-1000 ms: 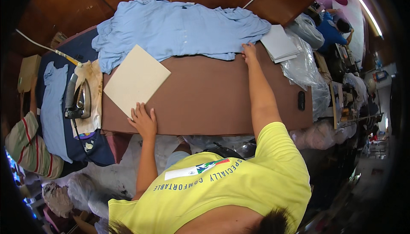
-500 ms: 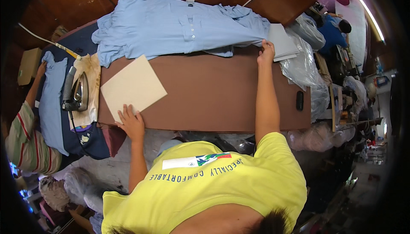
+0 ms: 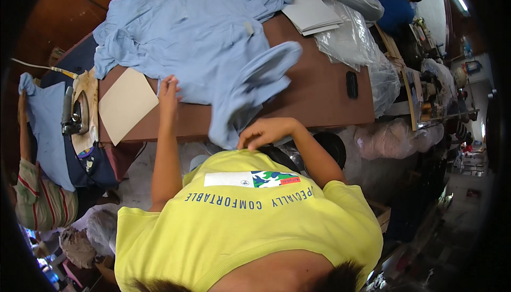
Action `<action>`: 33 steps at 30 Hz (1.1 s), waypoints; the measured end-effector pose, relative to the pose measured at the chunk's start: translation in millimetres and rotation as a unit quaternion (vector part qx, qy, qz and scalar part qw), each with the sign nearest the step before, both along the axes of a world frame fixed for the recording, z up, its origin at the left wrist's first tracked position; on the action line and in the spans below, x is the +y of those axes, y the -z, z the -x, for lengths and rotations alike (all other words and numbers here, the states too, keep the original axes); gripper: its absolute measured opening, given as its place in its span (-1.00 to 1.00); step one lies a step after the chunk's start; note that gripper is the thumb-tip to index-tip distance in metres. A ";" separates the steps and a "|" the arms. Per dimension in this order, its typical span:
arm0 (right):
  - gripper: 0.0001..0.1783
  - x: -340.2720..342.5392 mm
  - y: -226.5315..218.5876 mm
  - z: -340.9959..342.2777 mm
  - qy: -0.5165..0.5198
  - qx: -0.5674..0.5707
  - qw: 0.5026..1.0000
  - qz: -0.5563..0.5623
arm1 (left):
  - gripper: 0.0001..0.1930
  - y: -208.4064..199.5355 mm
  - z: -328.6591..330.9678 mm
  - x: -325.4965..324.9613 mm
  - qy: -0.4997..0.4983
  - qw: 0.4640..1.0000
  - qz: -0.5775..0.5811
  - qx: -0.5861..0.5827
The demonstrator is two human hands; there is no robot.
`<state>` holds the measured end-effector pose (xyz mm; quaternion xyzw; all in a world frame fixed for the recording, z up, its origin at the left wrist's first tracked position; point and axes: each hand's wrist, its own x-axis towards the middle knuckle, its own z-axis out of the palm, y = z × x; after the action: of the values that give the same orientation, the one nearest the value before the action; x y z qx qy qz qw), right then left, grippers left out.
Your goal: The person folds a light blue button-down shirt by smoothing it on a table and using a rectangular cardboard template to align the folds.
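Observation:
A light blue shirt (image 3: 181, 36) spreads over the far part of the brown-covered table (image 3: 314, 87). One loose part of it, blurred by motion, is lifted and drawn toward the table's front edge. At that edge my right hand (image 3: 266, 132) is closed, fingers curled on the fabric. My left hand (image 3: 169, 88) is at the shirt's near left edge, its fingers drawn together on the cloth, somewhat blurred. Just left of it lies a beige square board (image 3: 128, 104), its far corner close to the shirt.
An iron (image 3: 74, 112) rests on a scorched cloth at the left, beside another person's arm and a blue garment (image 3: 48, 127). Pale boards (image 3: 313, 12) are stacked at the far right, next to clear plastic bags (image 3: 351, 34). A small black object (image 3: 352, 84) lies near the right end.
My right hand has come from the shirt's far right end to the near edge, pulling fabric along. My left hand has left the board for the shirt. The shirt is now spread nearer.

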<state>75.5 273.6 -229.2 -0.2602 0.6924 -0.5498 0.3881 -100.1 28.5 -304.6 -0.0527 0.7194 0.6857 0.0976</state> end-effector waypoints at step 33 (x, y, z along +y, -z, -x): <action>-0.56 72.2 112.3 15.6 0.388 0.207 0.807 -0.394 | -0.48 32.5 -73.9 -34.2 0.207 0.931 -0.184 -0.239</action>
<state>59.9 345.8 -341.5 0.0974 0.9569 -0.2672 0.0590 -26.2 -5.7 -337.1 -0.0465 0.5309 0.7377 0.4144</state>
